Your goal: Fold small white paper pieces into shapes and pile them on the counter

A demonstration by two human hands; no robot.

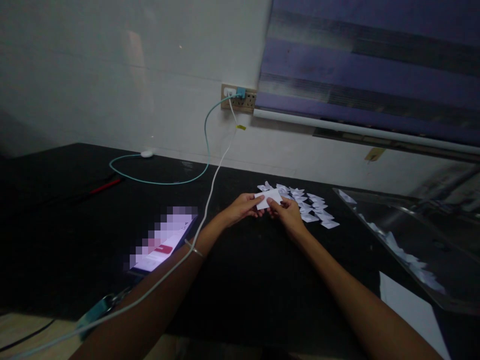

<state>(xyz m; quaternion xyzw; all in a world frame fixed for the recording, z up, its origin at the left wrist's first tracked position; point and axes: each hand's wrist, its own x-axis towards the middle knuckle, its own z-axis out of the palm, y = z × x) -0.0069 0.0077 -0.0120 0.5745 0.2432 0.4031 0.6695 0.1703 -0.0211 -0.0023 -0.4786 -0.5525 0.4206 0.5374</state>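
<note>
A small white piece of paper (269,198) is pinched between both of my hands over the black tabletop (243,270). My left hand (243,206) grips its left edge with thumb and fingers closed on it. My right hand (288,212) holds the right edge from below. Just behind and to the right of my hands lie several small folded white paper pieces (313,206), spread in a loose pile.
A lit phone (162,240) lies on the table at the left, with a white cable (213,180) running to a wall socket (238,96). A teal cable (165,181) loops further back. A shiny tray (408,240) and a white sheet (408,305) sit at right.
</note>
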